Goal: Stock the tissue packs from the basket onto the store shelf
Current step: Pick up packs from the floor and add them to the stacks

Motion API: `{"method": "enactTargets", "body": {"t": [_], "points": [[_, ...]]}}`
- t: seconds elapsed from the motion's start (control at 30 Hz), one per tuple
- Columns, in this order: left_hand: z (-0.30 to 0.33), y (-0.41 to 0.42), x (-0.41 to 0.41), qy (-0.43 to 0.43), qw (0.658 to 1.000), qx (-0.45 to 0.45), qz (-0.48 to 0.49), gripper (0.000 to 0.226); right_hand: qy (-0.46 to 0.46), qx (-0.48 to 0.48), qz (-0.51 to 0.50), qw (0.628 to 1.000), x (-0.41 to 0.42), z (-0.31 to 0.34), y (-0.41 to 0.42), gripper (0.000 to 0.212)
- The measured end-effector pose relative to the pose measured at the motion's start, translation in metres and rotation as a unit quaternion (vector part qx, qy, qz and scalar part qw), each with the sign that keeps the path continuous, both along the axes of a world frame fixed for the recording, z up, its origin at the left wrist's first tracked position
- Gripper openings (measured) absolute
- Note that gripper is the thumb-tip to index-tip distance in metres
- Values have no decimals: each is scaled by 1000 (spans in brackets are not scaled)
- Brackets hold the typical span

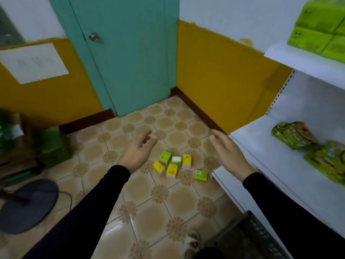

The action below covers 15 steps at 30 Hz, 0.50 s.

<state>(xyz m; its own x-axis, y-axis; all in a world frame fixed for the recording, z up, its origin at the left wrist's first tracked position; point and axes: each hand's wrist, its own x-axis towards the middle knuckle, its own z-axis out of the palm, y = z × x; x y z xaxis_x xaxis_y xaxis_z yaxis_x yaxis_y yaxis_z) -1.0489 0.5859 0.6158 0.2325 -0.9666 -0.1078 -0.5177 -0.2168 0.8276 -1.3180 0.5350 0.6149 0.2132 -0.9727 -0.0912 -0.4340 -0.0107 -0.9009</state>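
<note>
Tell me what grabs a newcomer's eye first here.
Six small tissue packs lie scattered on the tiled floor before the teal door. Above them both hands reach out empty, left hand and right hand. Green tissue bundles fill the top shelf at right.

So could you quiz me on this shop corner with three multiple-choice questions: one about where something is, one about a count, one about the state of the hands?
1. Where do the small tissue packs lie?
A. on the tiled floor
B. on the top shelf
C. in the basket

2. How many small packs are on the floor?
A. three
B. six
C. nine

3. What are the two hands doing?
A. each gripping a pack
B. both held out, fingers relaxed, holding nothing
C. pressing on the door

Answers:
1 A: they sit clustered on the floor beside the shelf unit.
2 B: three yellow, two green and one white-topped.
3 B: the left hand and right hand hover above the packs, touching nothing.
</note>
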Motion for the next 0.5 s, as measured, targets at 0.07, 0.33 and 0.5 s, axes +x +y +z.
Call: {"method": "enactTargets", "body": {"t": [0.07,0.33,0.5], "points": [[-20,-23,14,-6,999,40,4,58,-7,21,9,1000,18,-23,-34,52],[-102,-147,57,-42,980,189,40,59,-31,140,44,989,97,-134,-190,44],[-168,-218,79,-11,962,270,32,59,-22,248,7,969,127,-200,-248,42]]}}
